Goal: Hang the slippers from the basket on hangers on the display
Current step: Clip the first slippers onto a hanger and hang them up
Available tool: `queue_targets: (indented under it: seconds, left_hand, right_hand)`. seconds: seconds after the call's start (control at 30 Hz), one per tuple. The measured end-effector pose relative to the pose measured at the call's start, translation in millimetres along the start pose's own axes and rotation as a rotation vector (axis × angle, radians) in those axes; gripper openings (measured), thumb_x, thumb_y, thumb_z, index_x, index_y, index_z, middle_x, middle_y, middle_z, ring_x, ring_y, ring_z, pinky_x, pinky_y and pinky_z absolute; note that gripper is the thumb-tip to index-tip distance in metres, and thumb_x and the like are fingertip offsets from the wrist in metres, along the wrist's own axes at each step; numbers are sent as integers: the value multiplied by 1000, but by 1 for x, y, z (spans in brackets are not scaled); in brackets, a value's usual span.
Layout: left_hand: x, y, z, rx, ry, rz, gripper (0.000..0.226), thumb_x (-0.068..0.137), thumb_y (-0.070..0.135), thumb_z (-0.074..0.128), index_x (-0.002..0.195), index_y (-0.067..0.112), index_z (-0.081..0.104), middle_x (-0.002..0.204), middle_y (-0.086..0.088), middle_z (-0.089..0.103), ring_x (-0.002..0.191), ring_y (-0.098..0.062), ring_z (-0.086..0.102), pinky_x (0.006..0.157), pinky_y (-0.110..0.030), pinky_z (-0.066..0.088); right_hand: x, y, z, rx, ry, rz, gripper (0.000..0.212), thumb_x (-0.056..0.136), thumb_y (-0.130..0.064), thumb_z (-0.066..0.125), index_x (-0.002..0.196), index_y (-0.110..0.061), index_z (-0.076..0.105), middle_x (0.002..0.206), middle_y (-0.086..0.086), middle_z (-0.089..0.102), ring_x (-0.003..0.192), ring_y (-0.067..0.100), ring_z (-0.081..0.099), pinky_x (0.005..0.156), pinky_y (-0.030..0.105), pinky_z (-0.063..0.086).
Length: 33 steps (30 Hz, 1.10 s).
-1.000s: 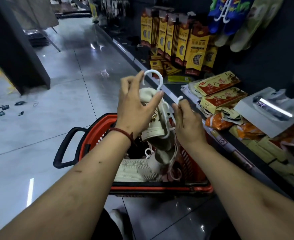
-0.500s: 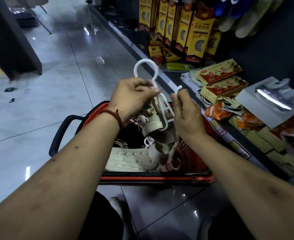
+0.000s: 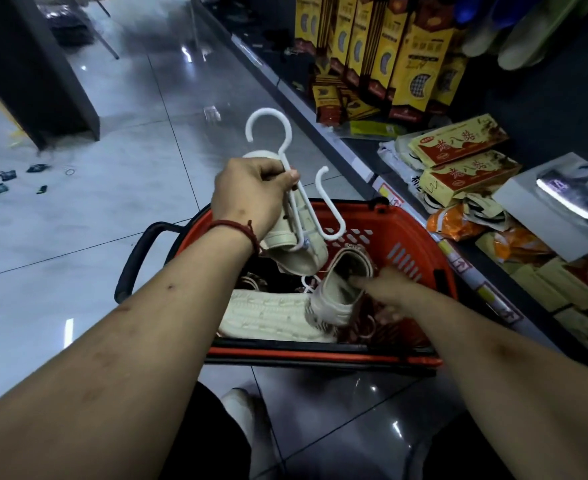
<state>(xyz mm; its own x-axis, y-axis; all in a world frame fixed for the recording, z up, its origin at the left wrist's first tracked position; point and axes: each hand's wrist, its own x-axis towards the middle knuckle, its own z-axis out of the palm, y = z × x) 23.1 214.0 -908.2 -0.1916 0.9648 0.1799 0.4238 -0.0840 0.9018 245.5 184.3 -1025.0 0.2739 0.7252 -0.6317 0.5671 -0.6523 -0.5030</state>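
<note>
Since 0.5 s ago, my right hand (image 3: 386,287) is leaving the hanger (image 3: 268,112) and dipping into the basket (image 3: 420,233), fingers reaching inside the 2nd slipper (image 3: 330,299); blur is hiding whether they are closing. My left hand (image 3: 254,195) is gripping the hanger's stem, the 1st slipper (image 3: 296,254) hanging from it above the basket. Both slippers are looking light and bendy, so I am judging the heel rim best for pinching.

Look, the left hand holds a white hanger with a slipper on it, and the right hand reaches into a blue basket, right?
Not quite: the basket is red, not blue, as the head view shows. The left hand does hold the white hanger with a slipper on it, and the right hand reaches into it.
</note>
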Motion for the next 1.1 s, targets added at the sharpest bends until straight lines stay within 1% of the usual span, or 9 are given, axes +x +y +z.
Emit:
queue_targets:
  seconds: [0.1,0.2,0.37,0.47,0.57,0.67,0.73,0.87,1.1]
  left_hand:
    - [1,-4,4,48,15,-11,7,76,42,79,76,36,79,67,12,74,76,-16,73,81,-41,60]
    - [2,-5,5,87,15,-23,9,78,41,80,75,32,79,68,13,74,76,-13,71,81,-38,59]
    - [2,-4,-2,122,31,-46,11,78,42,80,76,32,79,72,13,74,79,-14,71,82,-38,59]
    - [0,-1,-7,143,51,-64,14,79,45,79,78,31,79,72,13,74,78,-17,71,82,-39,59]
    - [-5,6,-8,127,47,-69,16,79,46,79,79,29,80,71,11,74,76,-19,72,82,-40,59]
    - [-11,14,-8,96,31,-65,16,79,45,80,78,28,80,70,10,74,75,-17,72,81,-39,60]
    - [-15,20,-7,85,-3,-50,16,80,43,80,76,27,80,71,10,74,74,-14,72,81,-39,60]
    - [-24,32,-8,83,-19,-14,17,81,40,80,72,27,78,69,13,74,73,-9,71,81,-37,60]
    - [-17,34,-25,72,203,-130,21,81,44,78,71,26,76,67,8,71,76,-19,72,77,-29,56]
  right_hand:
    - [2,9,16,64,-102,67,36,91,-39,69,109,-12,53,86,13,59,67,28,61,53,26,45]
    - [3,0,20,214,-83,51,13,91,-14,68,97,-9,57,68,9,52,53,20,51,45,21,39]
    - [-1,-14,18,324,-35,49,31,92,-9,59,116,-24,47,42,5,49,25,12,38,36,15,30]
    - [-17,-16,7,345,37,-55,29,92,-8,61,117,-13,50,76,11,59,48,14,52,40,19,35]
    - [-34,-12,-11,287,168,-186,30,92,-11,64,119,-16,51,106,11,60,93,19,55,73,24,48]
    - [-42,-8,-28,13,311,-235,39,91,-35,60,121,-10,58,120,13,64,109,34,60,87,35,47]
    - [-47,-5,-37,-42,389,-278,47,92,-44,56,123,-9,55,125,17,62,113,40,58,87,39,44]
    - [-56,-2,-53,59,527,-356,43,95,-32,53,128,-5,51,128,21,57,114,40,56,80,36,37]
    - [-68,-1,-70,194,557,-476,42,95,-28,54,133,-11,47,130,16,57,115,36,56,92,41,44]
